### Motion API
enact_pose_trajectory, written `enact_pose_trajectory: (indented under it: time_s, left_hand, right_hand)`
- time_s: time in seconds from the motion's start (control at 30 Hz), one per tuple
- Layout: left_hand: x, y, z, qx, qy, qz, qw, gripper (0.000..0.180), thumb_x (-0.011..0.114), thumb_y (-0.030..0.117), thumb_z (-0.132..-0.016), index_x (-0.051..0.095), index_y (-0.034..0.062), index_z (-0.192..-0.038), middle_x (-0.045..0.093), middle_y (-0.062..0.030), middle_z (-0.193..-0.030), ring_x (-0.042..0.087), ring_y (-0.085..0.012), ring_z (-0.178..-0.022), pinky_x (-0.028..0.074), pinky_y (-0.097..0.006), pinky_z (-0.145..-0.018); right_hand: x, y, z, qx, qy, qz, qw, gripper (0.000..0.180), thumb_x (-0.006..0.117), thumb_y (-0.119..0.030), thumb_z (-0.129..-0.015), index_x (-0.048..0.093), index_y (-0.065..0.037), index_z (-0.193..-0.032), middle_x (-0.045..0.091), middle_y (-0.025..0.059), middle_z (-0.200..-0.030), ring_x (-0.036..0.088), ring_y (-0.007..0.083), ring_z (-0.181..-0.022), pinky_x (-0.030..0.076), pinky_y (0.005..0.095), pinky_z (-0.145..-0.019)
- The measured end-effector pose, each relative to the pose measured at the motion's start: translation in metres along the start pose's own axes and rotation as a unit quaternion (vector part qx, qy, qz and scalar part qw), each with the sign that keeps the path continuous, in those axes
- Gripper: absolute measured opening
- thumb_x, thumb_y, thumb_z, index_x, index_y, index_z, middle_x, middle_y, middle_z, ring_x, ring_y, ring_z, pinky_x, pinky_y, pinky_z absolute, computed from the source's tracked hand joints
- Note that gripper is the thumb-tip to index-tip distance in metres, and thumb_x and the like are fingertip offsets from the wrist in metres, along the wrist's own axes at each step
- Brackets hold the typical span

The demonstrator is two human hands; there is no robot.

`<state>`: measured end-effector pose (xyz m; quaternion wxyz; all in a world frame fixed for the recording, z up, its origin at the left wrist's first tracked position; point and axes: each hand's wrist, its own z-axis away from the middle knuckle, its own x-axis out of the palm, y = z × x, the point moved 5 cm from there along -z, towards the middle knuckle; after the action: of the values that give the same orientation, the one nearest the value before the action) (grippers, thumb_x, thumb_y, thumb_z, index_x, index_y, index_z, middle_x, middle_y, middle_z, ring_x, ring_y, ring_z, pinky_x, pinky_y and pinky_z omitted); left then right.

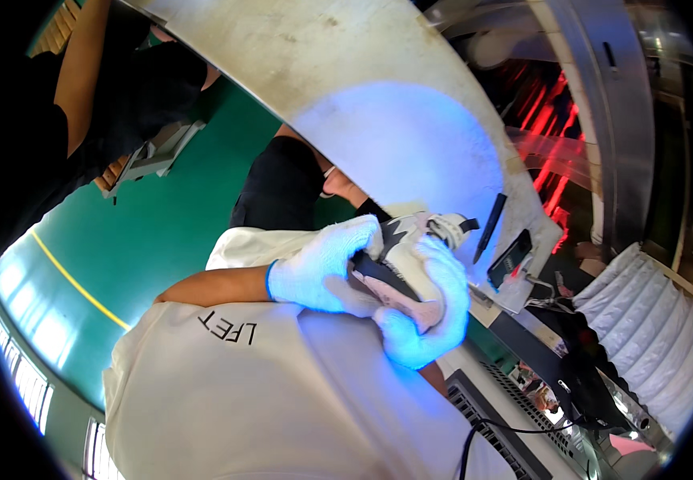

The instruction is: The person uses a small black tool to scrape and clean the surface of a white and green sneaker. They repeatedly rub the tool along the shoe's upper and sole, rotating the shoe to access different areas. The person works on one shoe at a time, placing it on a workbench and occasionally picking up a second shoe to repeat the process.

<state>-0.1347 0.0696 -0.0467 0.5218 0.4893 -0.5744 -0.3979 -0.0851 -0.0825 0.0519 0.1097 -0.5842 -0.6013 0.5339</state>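
Note:
A white, black and pale pink sneaker [412, 276] is held up near my body, just off the near edge of a worktable [322, 48]. My left hand [326, 268], in a white knit glove with a blue cuff, is closed on the shoe's left side. On the other side, my right hand [446, 308], also in a white glove, wraps its fingers round the sneaker. Bluish light falls over both gloves and the tabletop beyond. Parts of the shoe are hidden behind the fingers.
A black pen-like stick [490, 228] and a dark phone [511, 259] lie on the table's right part. Behind them is a machine with red glowing bars [550, 144]. A ribbed white duct [654, 336] stands right. Another person [82, 80] is at far left, over green floor [146, 232].

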Motion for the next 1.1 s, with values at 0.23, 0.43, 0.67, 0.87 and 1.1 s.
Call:
enact_pose_trajectory:
  time_s: [0.23,0.43,0.67,0.87,1.1]
  left_hand:
    - [-0.006,0.056,-0.002,0.134,0.072,-0.061,0.986,0.035,0.091,0.009,-0.072,0.061,0.0108,-0.088,0.055,-0.0108,-0.086,0.055,-0.0330,-0.074,0.044,-0.044,-0.064]
    - [0.027,0.040,-0.005,0.148,-0.067,0.000,0.987,0.019,0.078,0.020,-0.084,0.066,0.0100,-0.095,0.060,-0.0093,-0.096,0.059,-0.0318,-0.086,0.047,-0.042,-0.072]
    - [0.071,0.039,-0.038,0.288,-0.104,-0.164,0.938,0.023,0.074,0.023,-0.097,0.066,0.0119,-0.117,0.066,-0.0095,-0.119,0.067,-0.0271,-0.095,0.056,-0.038,-0.076]
    - [0.098,0.053,-0.055,0.165,-0.291,-0.154,0.930,0.037,0.087,0.030,-0.088,0.071,0.0122,-0.116,0.069,-0.0113,-0.114,0.072,-0.0315,-0.096,0.061,-0.045,-0.079]
    - [0.126,0.039,-0.055,0.079,-0.319,-0.162,0.931,0.032,0.086,0.034,-0.081,0.067,0.0142,-0.097,0.064,-0.0070,-0.094,0.070,-0.0325,-0.087,0.058,-0.044,-0.070]
  right_hand:
    - [0.039,-0.004,-0.012,-0.229,0.171,0.076,0.955,0.068,0.085,-0.053,-0.091,0.066,0.007,-0.115,0.071,0.0270,-0.099,0.072,0.0407,-0.089,0.063,0.0503,-0.079]
    - [0.012,0.017,0.000,-0.044,0.114,-0.028,0.992,0.062,0.090,-0.042,-0.085,0.068,0.006,-0.117,0.071,0.0259,-0.106,0.071,0.0410,-0.098,0.061,0.0512,-0.086]
    - [-0.033,0.030,0.038,0.018,0.070,-0.099,0.992,0.060,0.090,-0.036,-0.084,0.070,0.006,-0.120,0.071,0.0269,-0.116,0.069,0.0420,-0.109,0.057,0.0531,-0.096]
    - [-0.058,0.040,0.066,0.043,0.077,-0.138,0.987,0.058,0.089,-0.031,-0.082,0.072,0.006,-0.123,0.070,0.0279,-0.125,0.068,0.0428,-0.119,0.054,0.0547,-0.104]
    - [-0.075,0.045,0.090,0.047,0.078,-0.175,0.980,0.058,0.089,-0.025,-0.081,0.074,0.006,-0.127,0.070,0.0289,-0.135,0.066,0.0437,-0.129,0.051,0.0566,-0.113]
